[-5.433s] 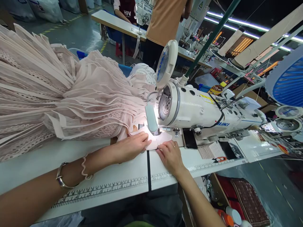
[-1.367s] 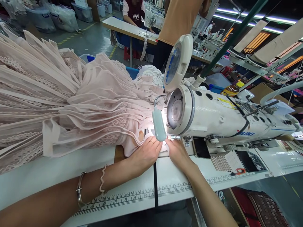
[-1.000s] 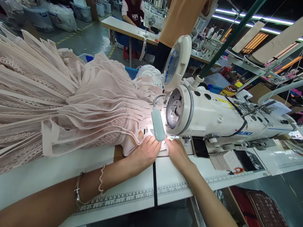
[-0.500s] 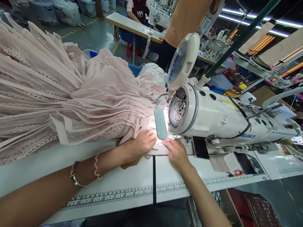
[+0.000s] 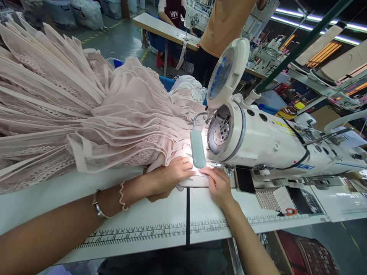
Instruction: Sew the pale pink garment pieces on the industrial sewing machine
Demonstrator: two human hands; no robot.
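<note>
— Fabric piece (image 5: 197, 179), where is it?
— Flat on the white table (image 5: 143, 225), under the lit needle end of the white sewing machine (image 5: 266, 143), beside a heap of pleated, lacy pink garments (image 5: 86, 114).
— And the hands?
— Left hand (image 5: 168, 176) lies palm-down, fingers together, pressing the cloth; forearm stretched across the table's printed ruler. Right hand (image 5: 219, 185) is arched, fingertips pinning the piece's near edge. Neither closes around anything.

Floor: grey concrete (image 5: 120, 36) with yellow lines.
Far table: white table (image 5: 163, 28), a person in an orange shirt (image 5: 223, 23) beside it.
Light: tube lights (image 5: 309, 21) overhead, right.
Back left: plastic bags (image 5: 83, 13).
</note>
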